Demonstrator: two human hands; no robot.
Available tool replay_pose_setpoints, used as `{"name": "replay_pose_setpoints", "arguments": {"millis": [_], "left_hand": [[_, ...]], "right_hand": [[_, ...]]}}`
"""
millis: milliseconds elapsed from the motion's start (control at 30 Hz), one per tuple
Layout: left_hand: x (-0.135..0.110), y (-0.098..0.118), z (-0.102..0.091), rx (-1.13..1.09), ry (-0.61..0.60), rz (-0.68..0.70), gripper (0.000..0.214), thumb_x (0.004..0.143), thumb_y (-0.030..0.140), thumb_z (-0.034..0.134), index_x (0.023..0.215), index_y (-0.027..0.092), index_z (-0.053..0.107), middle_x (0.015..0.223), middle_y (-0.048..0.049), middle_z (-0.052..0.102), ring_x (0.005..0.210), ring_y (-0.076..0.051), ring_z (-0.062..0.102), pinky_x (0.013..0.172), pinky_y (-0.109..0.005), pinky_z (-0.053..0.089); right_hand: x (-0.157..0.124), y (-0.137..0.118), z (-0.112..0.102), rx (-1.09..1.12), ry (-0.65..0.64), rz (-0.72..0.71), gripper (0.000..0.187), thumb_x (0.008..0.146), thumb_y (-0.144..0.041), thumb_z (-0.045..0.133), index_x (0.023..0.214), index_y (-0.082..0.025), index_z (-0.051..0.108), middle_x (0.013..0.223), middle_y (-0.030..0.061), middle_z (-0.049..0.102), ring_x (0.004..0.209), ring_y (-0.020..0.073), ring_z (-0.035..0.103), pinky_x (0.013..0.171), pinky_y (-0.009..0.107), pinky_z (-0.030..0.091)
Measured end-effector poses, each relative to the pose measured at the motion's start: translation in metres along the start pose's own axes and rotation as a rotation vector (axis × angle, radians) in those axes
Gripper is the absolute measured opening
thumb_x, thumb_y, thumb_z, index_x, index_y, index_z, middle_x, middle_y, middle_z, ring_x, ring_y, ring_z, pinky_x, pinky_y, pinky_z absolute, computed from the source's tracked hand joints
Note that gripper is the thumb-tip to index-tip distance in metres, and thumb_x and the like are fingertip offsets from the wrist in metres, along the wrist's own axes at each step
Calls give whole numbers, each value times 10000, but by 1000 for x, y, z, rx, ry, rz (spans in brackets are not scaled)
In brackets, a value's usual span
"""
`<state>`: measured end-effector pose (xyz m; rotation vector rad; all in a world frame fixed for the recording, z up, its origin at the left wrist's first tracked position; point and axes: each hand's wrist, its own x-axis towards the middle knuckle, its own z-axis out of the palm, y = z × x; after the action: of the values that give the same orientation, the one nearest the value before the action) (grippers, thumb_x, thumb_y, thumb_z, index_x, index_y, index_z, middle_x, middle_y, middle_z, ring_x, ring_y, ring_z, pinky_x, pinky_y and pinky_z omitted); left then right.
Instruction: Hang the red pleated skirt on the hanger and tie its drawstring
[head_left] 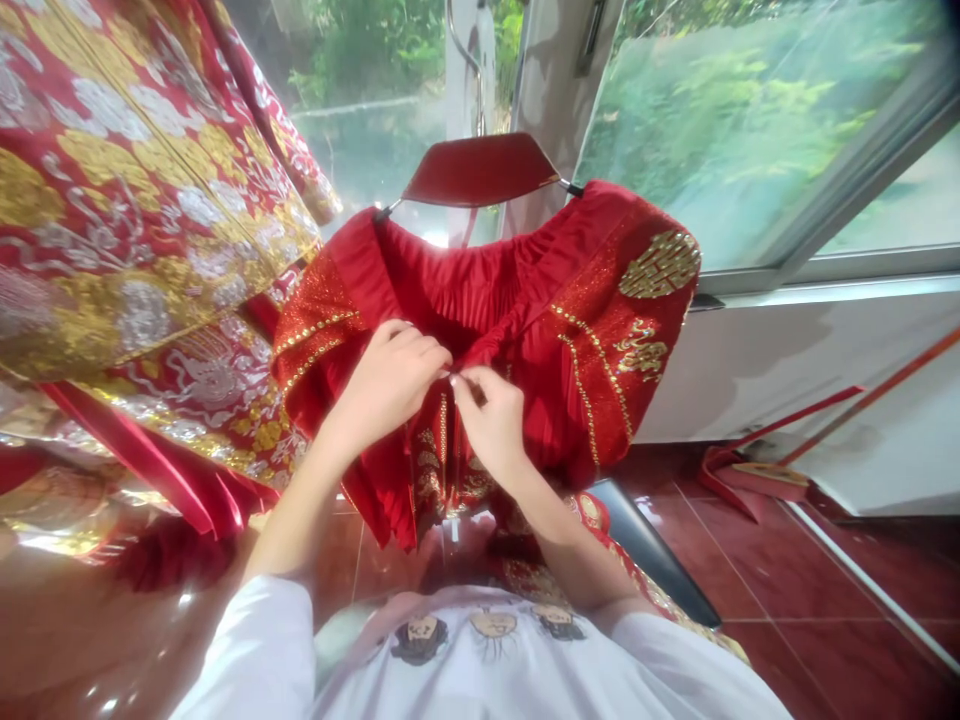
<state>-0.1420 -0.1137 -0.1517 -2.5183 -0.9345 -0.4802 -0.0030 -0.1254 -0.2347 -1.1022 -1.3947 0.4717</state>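
Observation:
A red skirt (592, 360) with pleated lining, gold beading and gold embroidered emblems hangs by its waistband from a clip hanger (484, 170) with a wide red middle piece. At the front of the waistband, near the opening, my left hand (401, 365) is closed, its fingertips pinching the edge. Right beside it my right hand (491, 410) is also closed, thumb and forefinger pressed on the same spot. The two sets of fingertips nearly meet. Any small fastener between them is hidden by the fingers.
Another red garment (150, 220) with gold and silver embroidery hangs on the left. Behind the hanger are sliding windows (712, 130) and a metal hook (480, 90). A red broom and dustpan (750, 475) lie by the right wall. A black flat object (652, 550) rests at lower right.

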Motion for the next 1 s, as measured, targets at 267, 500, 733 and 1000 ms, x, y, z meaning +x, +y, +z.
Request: {"name": "replay_pose_setpoints", "arguments": {"millis": [267,500,733,1000], "left_hand": [[-4,3,9,25,179,0,181,923,92,478,908,153,648,864,-17,697,823,-182,590,928,-372,363],[-21,4,5,1,369,-79,102,936,154,532,940,180,631,903,-13,716,816,-167,607,909,-371,400],[-39,5,-11,-143,376,-132,123,923,233,546,1013,204,625,976,-37,699,916,-192,624,1000,-402,413],[-7,3,-21,4,624,-909,414,828,490,624,1077,168,553,950,-109,610,846,-279,620,755,-420,505]], "right_hand": [[-6,22,7,-85,-90,52,222,880,-299,425,796,-153,569,750,51,649,603,130,547,642,239,414],[-52,69,9,-285,-351,248,203,898,-244,402,779,-165,546,679,43,630,582,138,554,602,231,408],[-53,60,-42,-346,-468,266,255,911,-297,465,759,-166,621,698,46,655,606,158,599,628,249,434],[55,-12,-79,-504,613,-152,340,938,-388,426,1104,-129,571,989,117,585,791,165,587,746,314,498]]}}
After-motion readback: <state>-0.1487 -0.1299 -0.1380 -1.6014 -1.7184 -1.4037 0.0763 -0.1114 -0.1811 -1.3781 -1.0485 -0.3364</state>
